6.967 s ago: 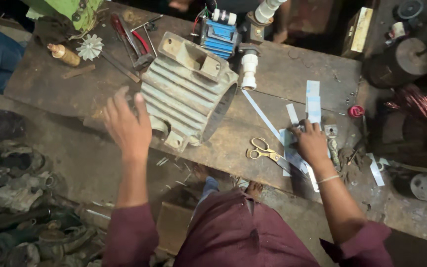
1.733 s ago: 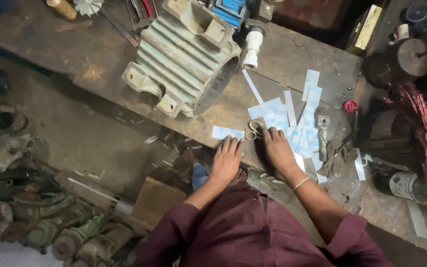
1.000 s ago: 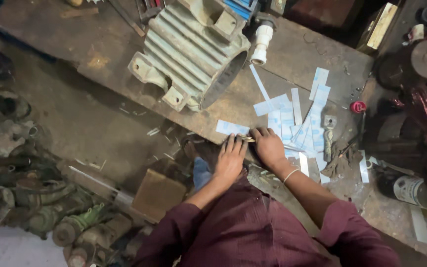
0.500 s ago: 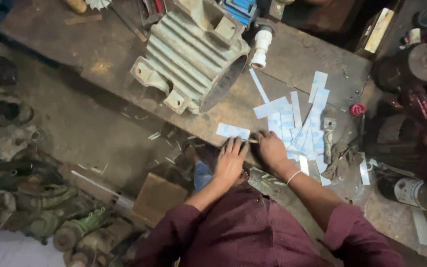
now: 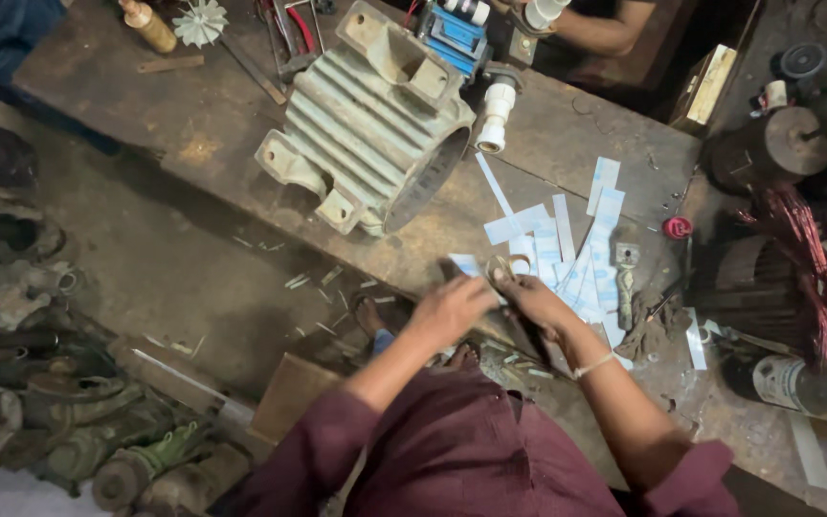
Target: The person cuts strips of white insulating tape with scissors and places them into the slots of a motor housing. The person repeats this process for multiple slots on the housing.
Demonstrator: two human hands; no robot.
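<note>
Both hands are brought together at the near edge of the bench (image 5: 193, 144), where 7 seconds earlier they were spread apart. The left hand (image 5: 452, 311) and right hand (image 5: 533, 297) are clenched on scissors (image 5: 504, 268) and a pale paper strip (image 5: 466, 263), beside the strip pile (image 5: 576, 258); the motor housing (image 5: 375, 120) stands untouched behind.

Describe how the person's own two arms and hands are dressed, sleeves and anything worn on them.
Both arms wear dark maroon sleeves pushed up to about the elbow, so the forearms are bare. The left sleeve and right sleeve are the same loose cloth as the shirt. The left hand is bare, with no glove, and no ring shows. The right hand is bare too, with a thin pale band around its wrist.
</note>
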